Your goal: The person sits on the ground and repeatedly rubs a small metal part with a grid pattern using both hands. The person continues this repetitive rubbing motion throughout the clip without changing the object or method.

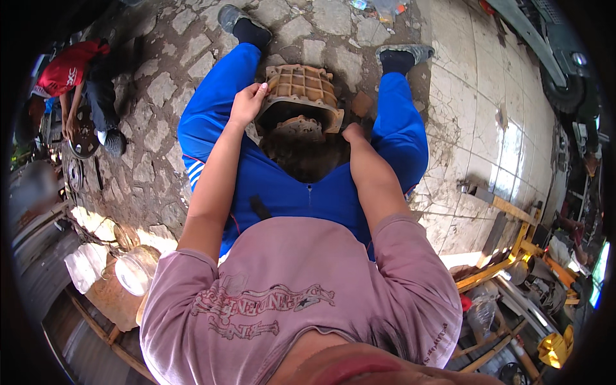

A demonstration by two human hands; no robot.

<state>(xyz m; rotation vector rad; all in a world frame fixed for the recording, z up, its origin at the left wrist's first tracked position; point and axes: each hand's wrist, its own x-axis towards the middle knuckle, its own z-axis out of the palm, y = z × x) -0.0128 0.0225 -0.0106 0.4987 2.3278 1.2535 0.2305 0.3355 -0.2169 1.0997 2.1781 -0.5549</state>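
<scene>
Between my spread legs stands a rusty, ribbed gearbox housing, its wide open end tilted toward me. My left hand is closed on the left edge of this housing, the thumb showing on top. Beside the lower right corner of its flange is my right hand, curled and compact. Its fingers are mostly hidden, so what it grips cannot be made out. Inside the dark opening sits a smaller rusty metal part with a toothed or scalloped edge.
A small brown block lies right of the housing on stone paving. Pale tiles run along the right. At left another person bends over a round metal part. Clear plastic tubs and a yellow metal frame stand behind me.
</scene>
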